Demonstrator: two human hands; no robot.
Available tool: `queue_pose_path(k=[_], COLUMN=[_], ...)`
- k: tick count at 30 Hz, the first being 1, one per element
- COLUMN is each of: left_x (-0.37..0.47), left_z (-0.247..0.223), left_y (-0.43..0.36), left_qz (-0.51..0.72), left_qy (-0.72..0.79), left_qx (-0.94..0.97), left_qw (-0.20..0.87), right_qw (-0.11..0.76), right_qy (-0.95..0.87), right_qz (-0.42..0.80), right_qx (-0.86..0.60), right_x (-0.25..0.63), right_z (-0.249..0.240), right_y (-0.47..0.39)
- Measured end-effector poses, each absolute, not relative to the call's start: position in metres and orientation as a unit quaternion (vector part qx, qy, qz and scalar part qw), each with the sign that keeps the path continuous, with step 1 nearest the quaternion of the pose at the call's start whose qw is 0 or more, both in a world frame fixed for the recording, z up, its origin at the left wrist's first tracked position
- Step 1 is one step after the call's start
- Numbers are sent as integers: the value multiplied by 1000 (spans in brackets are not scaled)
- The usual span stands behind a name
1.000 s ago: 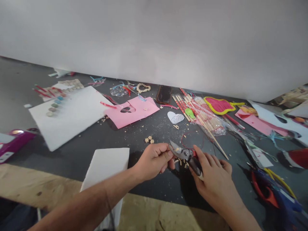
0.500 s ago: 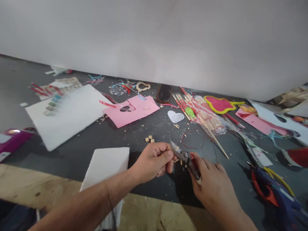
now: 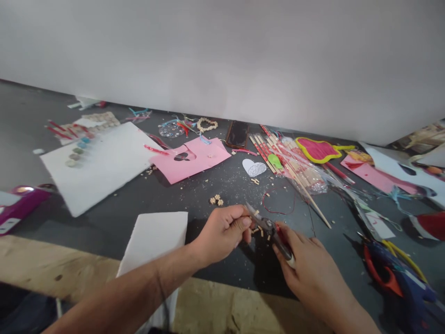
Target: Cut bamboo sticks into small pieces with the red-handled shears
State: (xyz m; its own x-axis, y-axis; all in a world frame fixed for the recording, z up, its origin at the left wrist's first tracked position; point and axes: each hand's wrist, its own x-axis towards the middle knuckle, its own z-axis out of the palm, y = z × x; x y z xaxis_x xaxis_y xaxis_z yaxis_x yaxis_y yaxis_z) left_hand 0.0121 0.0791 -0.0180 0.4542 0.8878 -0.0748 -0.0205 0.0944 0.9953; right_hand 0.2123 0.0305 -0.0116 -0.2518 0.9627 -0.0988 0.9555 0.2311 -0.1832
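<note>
My right hand [image 3: 308,264] is closed round the handles of a pair of pruning shears [image 3: 267,226], whose blades point up and left. My left hand [image 3: 227,232] pinches a thin wooden stick [image 3: 256,212] at the blades; only a pale bit of it shows, the rest being hidden by fingers and metal. Short cut wooden pieces [image 3: 261,232] lie beneath the shears. Just beyond my left hand are several small flower-shaped wooden clusters [image 3: 216,200]. A white paper heart [image 3: 253,168] lies farther back.
Pink card [image 3: 191,160], a white board [image 3: 104,171] with paint pots, and a phone [image 3: 237,134] lie toward the back. Chopsticks [image 3: 295,167] in plastic are at right, near a blue glue gun [image 3: 403,273] and red-handled scissors [image 3: 380,273]. A white foam block [image 3: 156,232] is under my left forearm.
The handles of the shears have swung slightly down and right with my right hand. My left hand stays nearly in place, still pinching at the blades.
</note>
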Motion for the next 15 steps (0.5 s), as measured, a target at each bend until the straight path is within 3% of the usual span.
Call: queue_pose_path(k=[7,15], left_x=[13,15], left_z=[-19,-19], left_y=[81,85], left_qz=[349,345], left_qy=[394,411], left_qx=[589,593], left_qw=[613,600], right_qw=[20,17], right_qy=[-775,-760], right_qz=[117,4], right_qx=[-621,-650], right_x=[213,212], right_z=[-9,-17], right_y=[30,37])
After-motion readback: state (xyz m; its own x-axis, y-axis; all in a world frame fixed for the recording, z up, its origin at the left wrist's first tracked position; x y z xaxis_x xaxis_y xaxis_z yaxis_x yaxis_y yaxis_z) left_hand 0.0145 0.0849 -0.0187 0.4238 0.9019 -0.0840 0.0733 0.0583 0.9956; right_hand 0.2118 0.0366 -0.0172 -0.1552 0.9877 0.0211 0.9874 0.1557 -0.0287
